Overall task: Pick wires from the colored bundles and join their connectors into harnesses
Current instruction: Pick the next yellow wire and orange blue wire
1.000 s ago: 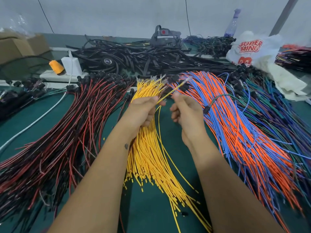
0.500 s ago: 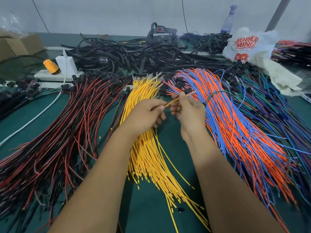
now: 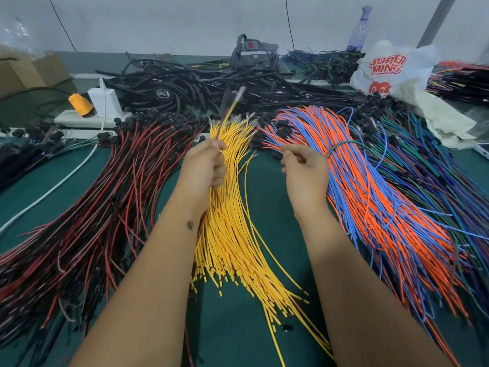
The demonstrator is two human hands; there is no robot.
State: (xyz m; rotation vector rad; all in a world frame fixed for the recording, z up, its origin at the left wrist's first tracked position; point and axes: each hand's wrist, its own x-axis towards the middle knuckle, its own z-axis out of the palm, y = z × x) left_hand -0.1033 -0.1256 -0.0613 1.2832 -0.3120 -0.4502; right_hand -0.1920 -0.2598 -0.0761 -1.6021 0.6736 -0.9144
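On green matting [image 3: 254,186] below a pale wall: red-and-black bundle [image 3: 100,207] at 9 o'clock, yellow bundle [image 3: 232,234] centre, orange-and-blue bundle [image 3: 370,197] at 3 o'clock. Black cable heap [image 3: 201,86] and printed white bag [image 3: 391,72] at 12 to 1 o'clock. Left hand [image 3: 205,165] grips a raised yellow wire [image 3: 229,112], tip blurred. Right hand [image 3: 304,168], fingers curled just beside the orange-and-blue bundle; contents cannot be told. Bundle ends cut off at the frame edges.

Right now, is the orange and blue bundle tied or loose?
Tied: a green tie loops round the orange and blue bundle near its connector end, beside the right hand.
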